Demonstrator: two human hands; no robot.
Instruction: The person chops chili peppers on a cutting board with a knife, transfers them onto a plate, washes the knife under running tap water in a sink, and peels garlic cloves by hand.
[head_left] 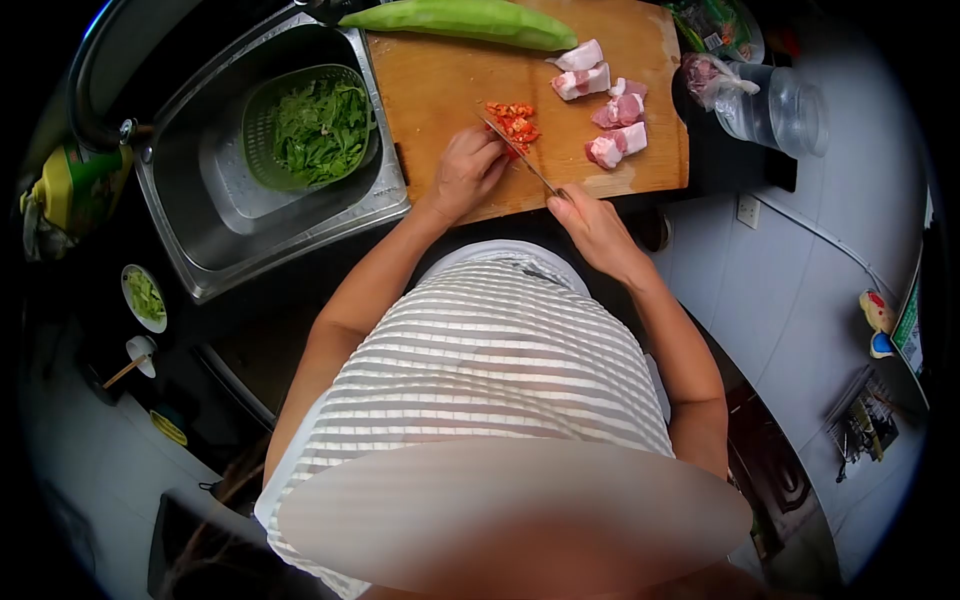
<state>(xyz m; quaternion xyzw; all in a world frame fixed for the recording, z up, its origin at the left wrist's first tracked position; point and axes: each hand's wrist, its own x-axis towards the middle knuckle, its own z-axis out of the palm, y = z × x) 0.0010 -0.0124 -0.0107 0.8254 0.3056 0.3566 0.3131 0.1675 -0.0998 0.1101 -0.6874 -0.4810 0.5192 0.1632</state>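
Stainless-steel sink (222, 192) holding a green colander (256, 142) of leafy greens (318, 130); left, white bowl (153, 323); right, wall socket (748, 210).

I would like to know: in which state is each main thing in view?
Red pepper: chopped into small pieces
Knife: held, blade at the pepper
Meat: raw-looking, cut into chunks
Green vegetable: one long piece, lying down
Leafy greens: loose, inside the basket
Bowl: holding cut green pieces
Left hand: curled beside the pepper
Right hand: grip closed around the knife
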